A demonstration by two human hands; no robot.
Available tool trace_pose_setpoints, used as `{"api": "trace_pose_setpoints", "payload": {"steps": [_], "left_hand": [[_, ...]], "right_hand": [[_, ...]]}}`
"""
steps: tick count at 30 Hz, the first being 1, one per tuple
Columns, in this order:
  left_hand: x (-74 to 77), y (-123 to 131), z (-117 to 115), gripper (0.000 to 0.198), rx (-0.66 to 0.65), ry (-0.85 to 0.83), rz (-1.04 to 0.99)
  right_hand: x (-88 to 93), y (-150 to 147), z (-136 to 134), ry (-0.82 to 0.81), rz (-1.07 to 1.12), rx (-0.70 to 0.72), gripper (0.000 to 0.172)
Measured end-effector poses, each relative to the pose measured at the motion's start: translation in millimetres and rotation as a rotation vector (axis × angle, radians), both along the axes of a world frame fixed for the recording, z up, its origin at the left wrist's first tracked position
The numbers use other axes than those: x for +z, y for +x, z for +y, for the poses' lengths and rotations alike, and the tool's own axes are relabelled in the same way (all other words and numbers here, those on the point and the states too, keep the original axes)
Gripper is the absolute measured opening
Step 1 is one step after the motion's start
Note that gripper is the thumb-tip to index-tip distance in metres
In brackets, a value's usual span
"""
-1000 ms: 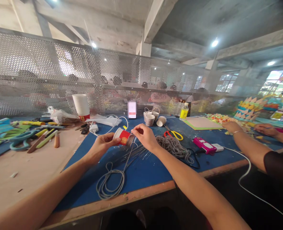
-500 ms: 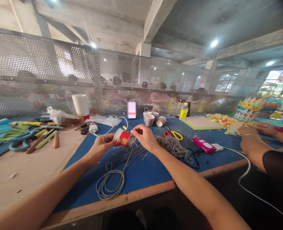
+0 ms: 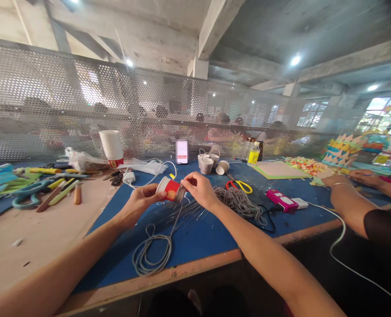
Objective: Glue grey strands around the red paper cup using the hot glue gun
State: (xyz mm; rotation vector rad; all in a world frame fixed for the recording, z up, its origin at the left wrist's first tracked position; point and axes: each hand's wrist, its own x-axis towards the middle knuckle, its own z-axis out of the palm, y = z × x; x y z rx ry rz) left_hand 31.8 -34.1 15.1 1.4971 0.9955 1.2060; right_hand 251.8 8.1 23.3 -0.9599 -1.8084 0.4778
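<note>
My left hand (image 3: pixel 141 198) is closed around a red paper cup (image 3: pixel 169 189), held on its side above the blue mat (image 3: pixel 198 237). My right hand (image 3: pixel 198 188) pinches grey cord (image 3: pixel 178 207) against the cup's base end, where cord is wound on. The cord hangs down to a loose coil (image 3: pixel 152 253) on the mat near the front edge. A tangled heap of the same grey cord (image 3: pixel 240 200) lies just right of my right hand.
Cord-wrapped cups (image 3: pixel 210 164), a phone (image 3: pixel 182 151), yellow-handled scissors (image 3: pixel 240 185), a pink device (image 3: pixel 283 200) and a white cup stack (image 3: pixel 112 147) stand behind. Tools (image 3: pixel 33 187) litter the left. A neighbour's arms (image 3: pixel 350 198) rest at the right. Perforated screen (image 3: pixel 83 101) backs the table.
My hands and the cup have barely shifted. The neighbour's nearer hand at the right has drawn back a little toward the right edge.
</note>
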Motion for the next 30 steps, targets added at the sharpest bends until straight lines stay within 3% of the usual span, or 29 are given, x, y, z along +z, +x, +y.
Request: {"api": "trace_pose_setpoints", "payload": {"steps": [3,9,30], "left_hand": [[-0.3,-0.3,0.1,0.032,-0.057,0.003,0.008],[3.4,0.8,-2.9,0.039,-0.024,-0.002,0.003],[2.9,0.9,-1.3,0.031,-0.033,0.043,0.028]], "right_hand": [[-0.1,-0.1,-0.5,-0.020,0.003,0.007,0.017],[1.2,0.7,-1.9,-0.049,0.008,0.013,0.017],[0.3,0.6,0.4,-0.074,0.013,0.009,0.016]]}}
